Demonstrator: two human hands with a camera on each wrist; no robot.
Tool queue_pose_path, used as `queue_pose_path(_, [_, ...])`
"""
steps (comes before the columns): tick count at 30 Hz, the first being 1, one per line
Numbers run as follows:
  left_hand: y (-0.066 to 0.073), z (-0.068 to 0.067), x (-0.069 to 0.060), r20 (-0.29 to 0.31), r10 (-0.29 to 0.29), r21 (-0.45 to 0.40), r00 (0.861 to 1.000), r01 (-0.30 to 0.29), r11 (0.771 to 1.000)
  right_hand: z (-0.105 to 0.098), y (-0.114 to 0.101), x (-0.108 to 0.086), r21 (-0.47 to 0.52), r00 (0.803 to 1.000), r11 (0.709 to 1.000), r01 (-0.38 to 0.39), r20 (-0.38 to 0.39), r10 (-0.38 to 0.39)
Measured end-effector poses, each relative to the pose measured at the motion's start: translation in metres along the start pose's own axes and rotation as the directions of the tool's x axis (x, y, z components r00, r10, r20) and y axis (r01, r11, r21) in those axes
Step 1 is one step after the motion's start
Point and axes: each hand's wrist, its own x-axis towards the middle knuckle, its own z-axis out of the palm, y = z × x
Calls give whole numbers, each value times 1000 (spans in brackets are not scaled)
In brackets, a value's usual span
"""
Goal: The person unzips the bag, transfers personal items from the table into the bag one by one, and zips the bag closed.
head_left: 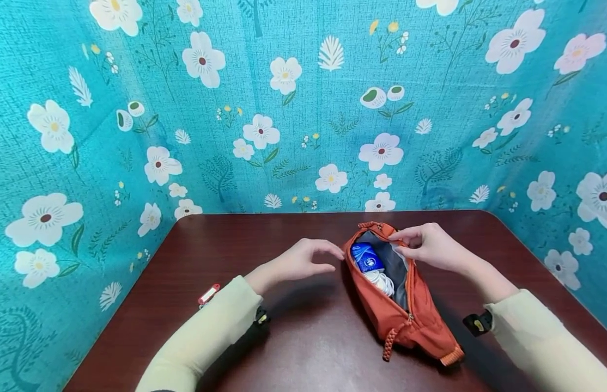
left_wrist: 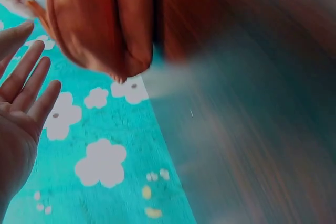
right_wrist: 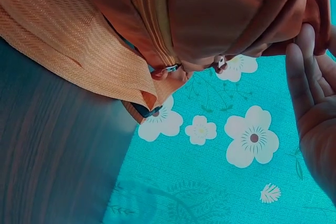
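An orange waist bag (head_left: 425,305) lies on the table with its zipped main pocket wide open, showing a grey lining. Inside are a blue packet (head_left: 366,257) and a coiled white cable (head_left: 380,282). My right hand (head_left: 433,245) pinches the right rim of the opening between thumb and fingers. Just left of the bag hovers my left hand (head_left: 303,259), its fingers loosely spread and holding nothing; in the left wrist view the palm (left_wrist: 18,119) is bare. An orange webbing strap (right_wrist: 79,45) hangs from the bag in the right wrist view.
A small red key tag (head_left: 208,294) lies on the dark wooden table (head_left: 303,348), beside the left forearm. Blue flowered cloth (head_left: 303,136) walls off the back and both sides. A braided zip pull (head_left: 389,344) dangles at the bag's near end.
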Motion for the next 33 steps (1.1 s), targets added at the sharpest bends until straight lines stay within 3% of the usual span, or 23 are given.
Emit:
queue_pose_path(4, [-5, -16, -33, -25, -34, -2, 999, 34, 999, 1, 1, -3, -6, 1000, 1000, 8, -12, -8])
queue_pose_path(7, [-10, -26, -63, -45, -106, -10, 993, 106, 994, 2, 2, -5, -15, 1000, 1000, 9, -20, -9])
queue_pose_path(11, [-14, -36, -101, -69, -237, -18, 969, 236, 972, 3, 5, -9, -25, 999, 999, 20, -29, -21])
queue_pose_path(13, [-15, -40, -116, -78, -276, 2, 958, 277, 961, 3, 6, -10, -34, 999, 999, 30, -35, -32])
queue_pose_path(18, [-17, -50, -140, -100, -300, 70, 949, 308, 949, 2, 6, -11, -33, 997, 998, 48, -52, -50])
queue_pose_path(24, [-16, -62, -162, -125, -338, 81, 933, 349, 934, 1, 6, -9, -22, 998, 998, 51, -40, -52])
queue_pose_path(28, [-20, -72, -178, -143, -401, 80, 905, 415, 906, 1, 7, -7, -15, 999, 999, 42, -22, -42])
queue_pose_path(33, [-30, -83, -199, -143, -514, 56, 846, 525, 849, 1, 6, -6, -9, 1000, 1000, 26, -12, -26])
